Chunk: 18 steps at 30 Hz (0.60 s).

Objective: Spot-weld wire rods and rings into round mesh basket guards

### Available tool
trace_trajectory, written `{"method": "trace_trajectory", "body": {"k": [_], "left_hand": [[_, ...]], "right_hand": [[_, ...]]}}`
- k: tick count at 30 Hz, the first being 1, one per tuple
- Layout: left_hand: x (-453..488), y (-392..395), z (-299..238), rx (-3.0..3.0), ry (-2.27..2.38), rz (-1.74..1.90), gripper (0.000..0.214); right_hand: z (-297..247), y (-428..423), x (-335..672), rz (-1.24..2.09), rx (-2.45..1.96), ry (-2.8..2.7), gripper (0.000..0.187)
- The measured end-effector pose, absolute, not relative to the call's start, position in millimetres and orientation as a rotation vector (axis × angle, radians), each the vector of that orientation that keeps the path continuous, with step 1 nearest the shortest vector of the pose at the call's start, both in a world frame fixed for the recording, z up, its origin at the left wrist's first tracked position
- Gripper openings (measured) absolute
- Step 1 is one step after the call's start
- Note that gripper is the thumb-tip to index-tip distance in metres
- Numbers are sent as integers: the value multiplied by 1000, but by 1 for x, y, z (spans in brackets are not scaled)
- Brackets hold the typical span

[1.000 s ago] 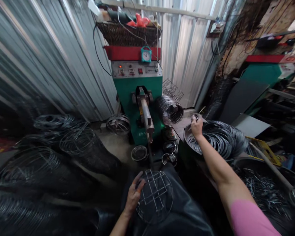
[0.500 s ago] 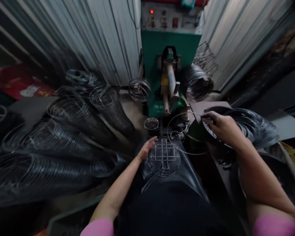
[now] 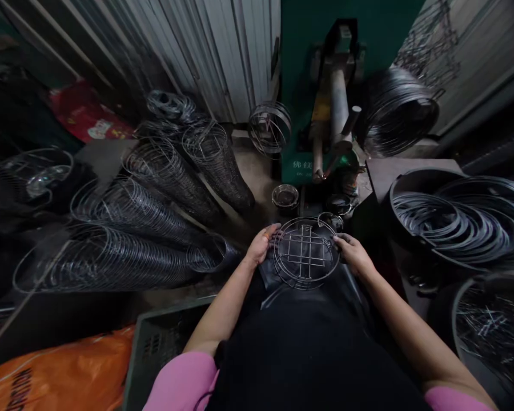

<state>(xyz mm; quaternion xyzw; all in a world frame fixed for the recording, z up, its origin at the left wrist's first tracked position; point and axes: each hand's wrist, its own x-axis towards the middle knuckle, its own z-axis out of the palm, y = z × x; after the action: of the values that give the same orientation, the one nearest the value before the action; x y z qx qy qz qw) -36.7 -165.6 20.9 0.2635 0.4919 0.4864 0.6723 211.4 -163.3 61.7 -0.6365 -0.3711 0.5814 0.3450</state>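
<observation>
A round wire rack (image 3: 305, 264) with a crossed grid lies over my lap, above a dark apron. My left hand (image 3: 259, 246) grips its left rim, fingers curled at the edge. A loose wire ring (image 3: 307, 217) sits over the rack, roughly matching its outline. On the right side, my right hand (image 3: 353, 254) pinches the ring by its edge, close to the rack's rim. Whether the ring touches the rack all round I cannot tell. Just beyond the rack stands a green machine (image 3: 300, 142) with a cylindrical metal arm (image 3: 339, 105).
Stacks of wire rings (image 3: 132, 257) lean at the left. A black tub (image 3: 396, 220) of loose rings stands at the right, above a bin of short wire pieces (image 3: 492, 319). A wire coil (image 3: 396, 114) hangs beside the machine. A green crate (image 3: 139, 354) is at lower left.
My right hand has brought the wire ring from beside the tub leftward and down onto the rack. My left hand still holds the rack. The view has turned down and left.
</observation>
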Motion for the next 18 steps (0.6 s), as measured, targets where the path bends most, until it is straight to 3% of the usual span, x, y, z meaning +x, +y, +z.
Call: {"method": "trace_trajectory", "body": {"k": [6,18], "left_hand": [[-38,-171,17,525,1225,1067,30],[-42,-186,9,753,1219,855,42]], "right_hand": [[49,-180,219,1512,-1684,-843,33],[18,-191,232,1493,-1649,-905,50]]}}
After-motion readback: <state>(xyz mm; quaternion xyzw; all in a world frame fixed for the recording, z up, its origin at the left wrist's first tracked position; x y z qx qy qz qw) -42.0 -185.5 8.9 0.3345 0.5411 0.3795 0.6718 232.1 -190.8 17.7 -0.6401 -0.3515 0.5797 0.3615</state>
